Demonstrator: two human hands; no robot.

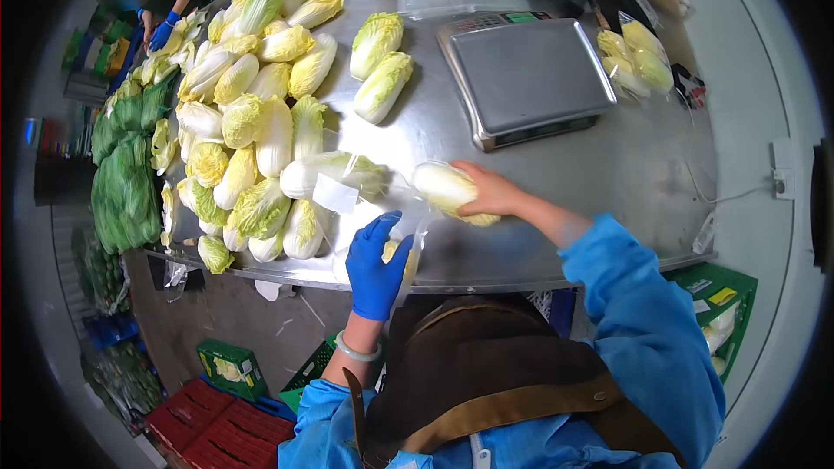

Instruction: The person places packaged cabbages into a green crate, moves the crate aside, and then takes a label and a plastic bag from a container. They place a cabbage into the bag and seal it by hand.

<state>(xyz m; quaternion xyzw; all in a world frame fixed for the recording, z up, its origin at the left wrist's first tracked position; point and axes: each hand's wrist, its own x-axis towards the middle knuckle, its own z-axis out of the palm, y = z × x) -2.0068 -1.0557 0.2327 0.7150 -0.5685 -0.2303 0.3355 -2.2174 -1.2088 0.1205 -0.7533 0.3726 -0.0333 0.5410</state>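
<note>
Napa cabbage [441,184], one: at the steel table's [647,169] near side, right hand [493,193] partly closed over its flank. Probably firm, moderately weighty, leaf edges fragile; best gripped round the middle. Left hand [375,271]: gloved, thumb apart, beside clear bag [424,227]; hold unclear.

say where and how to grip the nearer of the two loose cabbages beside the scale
Probably around the middle of the nearer cabbage, from above, gripping across its width: it lies lengthwise on its side, and the farther cabbage crowds its leafy end.
</note>
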